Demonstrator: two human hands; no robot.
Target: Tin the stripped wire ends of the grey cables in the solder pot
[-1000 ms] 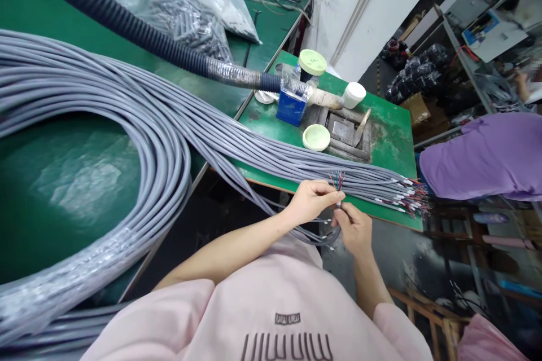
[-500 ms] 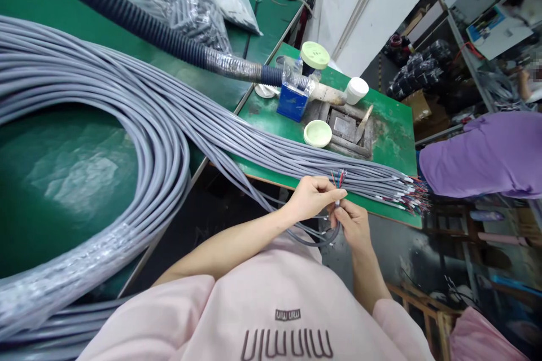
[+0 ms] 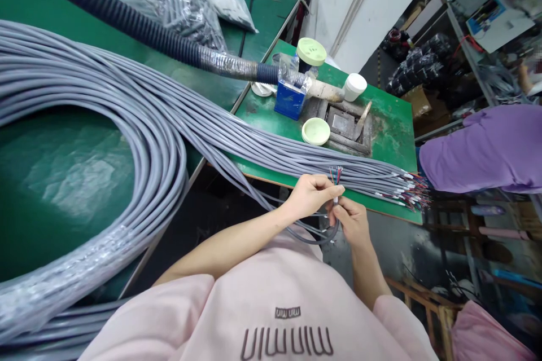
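Thin coloured wires (image 3: pixel 337 175) fan upward from the end of one grey cable (image 3: pixel 325 241). My left hand (image 3: pixel 312 196) pinches the base of these wires between thumb and fingers. Just below and to the right, my right hand (image 3: pixel 351 220) is closed on the same cable, near its white collar (image 3: pixel 336 200). The cable loops down under both hands. Behind them a thick bundle of grey cables (image 3: pixel 271 149) lies across the green table, with its stripped wire ends (image 3: pixel 417 192) at the right edge.
Coiled cable (image 3: pixel 169 152) fills the left. A black hose (image 3: pixel 139 28) crosses to a blue box (image 3: pixel 289 100). A metal solder-like pot (image 3: pixel 342 125), a pale green bowl (image 3: pixel 315 131) and a white cup (image 3: pixel 354 86) stand behind the bundle. A person in purple (image 3: pixel 483 149) is at right.
The coloured wires have tilted slightly, and a little more of the white collar shows between my hands. Both hands keep their grip; the view has shifted slightly.
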